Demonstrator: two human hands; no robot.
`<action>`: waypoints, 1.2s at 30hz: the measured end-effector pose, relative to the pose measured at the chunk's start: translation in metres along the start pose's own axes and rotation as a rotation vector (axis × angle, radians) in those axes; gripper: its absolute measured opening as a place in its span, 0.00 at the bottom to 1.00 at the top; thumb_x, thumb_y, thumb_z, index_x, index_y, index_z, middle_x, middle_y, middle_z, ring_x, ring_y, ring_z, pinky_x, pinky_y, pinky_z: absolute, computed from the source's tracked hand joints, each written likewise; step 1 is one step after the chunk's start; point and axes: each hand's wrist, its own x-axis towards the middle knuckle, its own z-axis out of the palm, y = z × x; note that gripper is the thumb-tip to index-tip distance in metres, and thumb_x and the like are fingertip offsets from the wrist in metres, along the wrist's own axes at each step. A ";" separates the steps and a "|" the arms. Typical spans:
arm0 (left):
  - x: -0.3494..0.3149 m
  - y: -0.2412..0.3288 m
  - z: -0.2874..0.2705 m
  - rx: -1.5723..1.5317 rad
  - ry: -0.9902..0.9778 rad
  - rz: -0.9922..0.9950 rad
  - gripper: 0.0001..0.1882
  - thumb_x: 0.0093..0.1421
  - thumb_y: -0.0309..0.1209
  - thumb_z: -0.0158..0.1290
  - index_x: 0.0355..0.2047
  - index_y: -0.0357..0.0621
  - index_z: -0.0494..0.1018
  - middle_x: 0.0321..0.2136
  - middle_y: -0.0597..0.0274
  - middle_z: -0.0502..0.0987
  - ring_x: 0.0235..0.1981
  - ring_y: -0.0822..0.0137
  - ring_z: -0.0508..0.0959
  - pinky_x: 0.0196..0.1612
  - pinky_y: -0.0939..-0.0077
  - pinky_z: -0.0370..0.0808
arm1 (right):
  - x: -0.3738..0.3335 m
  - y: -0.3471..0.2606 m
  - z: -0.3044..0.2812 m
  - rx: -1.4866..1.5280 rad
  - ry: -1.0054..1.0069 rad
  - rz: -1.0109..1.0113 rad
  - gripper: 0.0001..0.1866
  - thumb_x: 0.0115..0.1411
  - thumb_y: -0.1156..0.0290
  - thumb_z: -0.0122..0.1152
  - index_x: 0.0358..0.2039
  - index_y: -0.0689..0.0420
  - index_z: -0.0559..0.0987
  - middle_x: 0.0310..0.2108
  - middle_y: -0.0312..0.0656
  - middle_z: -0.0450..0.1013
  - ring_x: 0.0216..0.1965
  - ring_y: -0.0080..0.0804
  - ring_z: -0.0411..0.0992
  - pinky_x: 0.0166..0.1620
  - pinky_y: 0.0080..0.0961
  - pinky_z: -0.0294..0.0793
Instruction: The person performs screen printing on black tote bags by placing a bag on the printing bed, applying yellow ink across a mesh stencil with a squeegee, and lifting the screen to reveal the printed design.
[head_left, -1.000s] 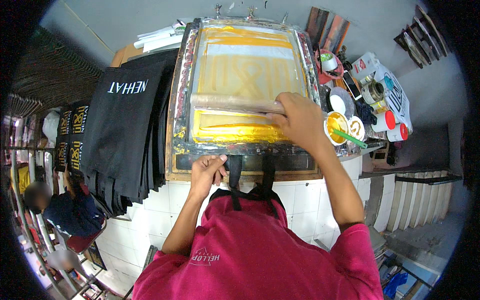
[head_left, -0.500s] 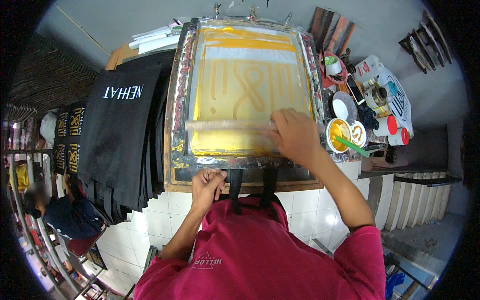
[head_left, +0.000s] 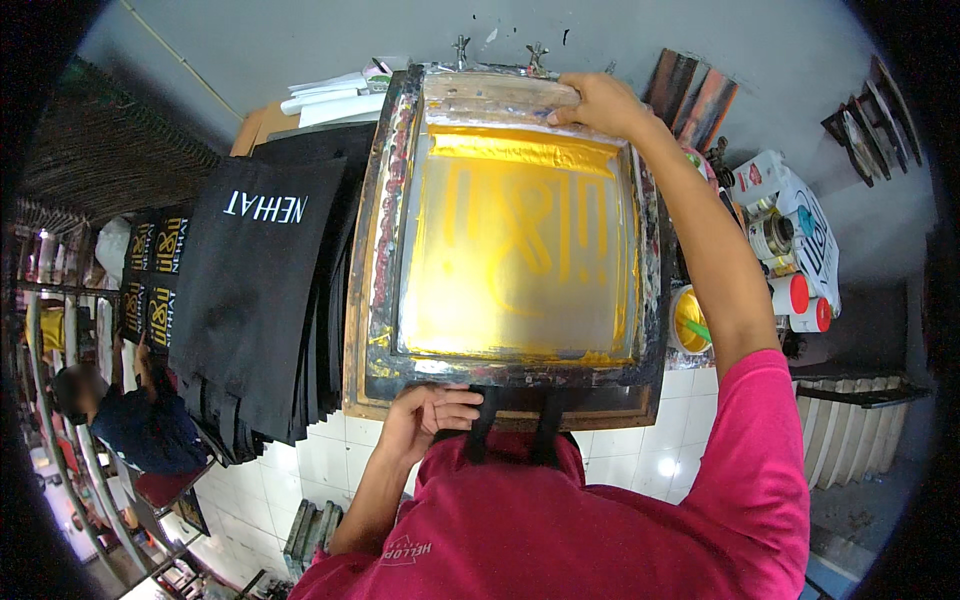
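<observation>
A screen-printing frame [head_left: 388, 340] lies in front of me on a wooden-edged board. Yellow ink coats its mesh [head_left: 480, 300], where a looped design and bars show through. At the far end, my right hand [head_left: 598, 105] is closed on the right end of a wide wooden squeegee [head_left: 490, 97]. A thick band of yellow ink [head_left: 525, 150] lies along the squeegee's near side. My left hand [head_left: 430, 412] rests at the frame's near edge, fingers stretched out loosely with nothing visible in them. Beside it, two black bag straps [head_left: 549, 412] come out from under the frame.
A stack of black fabric bags [head_left: 250, 270] lies to the left. Right of the frame stands a tub of yellow ink [head_left: 688, 322] with a green stick [head_left: 698, 331], near red-lidded jars [head_left: 792, 294]. Another person [head_left: 150, 430] sits at far left by printed black pieces [head_left: 150, 270].
My right hand has pushed the squeegee from the near part of the mesh to its far end, with yellow ink gathered there. My left hand's fingers have straightened along the near edge.
</observation>
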 end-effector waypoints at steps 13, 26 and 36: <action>0.121 0.187 0.101 1.344 0.182 1.510 0.18 0.59 0.28 0.61 0.49 0.38 0.78 0.51 0.48 0.78 0.53 0.51 0.78 0.59 0.62 0.71 | -0.043 -0.036 0.048 -0.292 0.249 0.162 0.38 0.45 0.26 0.65 0.32 0.54 0.85 0.29 0.47 0.81 0.33 0.47 0.81 0.35 0.45 0.79; 0.132 0.188 0.082 1.675 0.133 1.282 0.17 0.52 0.33 0.67 0.41 0.39 0.82 0.37 0.47 0.83 0.39 0.48 0.83 0.44 0.61 0.78 | -0.125 -0.074 0.072 -0.285 0.397 0.048 0.35 0.44 0.30 0.68 0.26 0.55 0.82 0.26 0.42 0.79 0.30 0.41 0.80 0.32 0.36 0.79; 0.044 0.116 0.048 1.727 0.086 1.139 0.17 0.49 0.26 0.65 0.41 0.40 0.81 0.38 0.49 0.82 0.42 0.48 0.80 0.48 0.59 0.75 | -0.232 -0.133 0.090 -0.267 0.327 0.057 0.23 0.42 0.46 0.74 0.26 0.52 0.78 0.26 0.39 0.75 0.31 0.41 0.77 0.32 0.38 0.76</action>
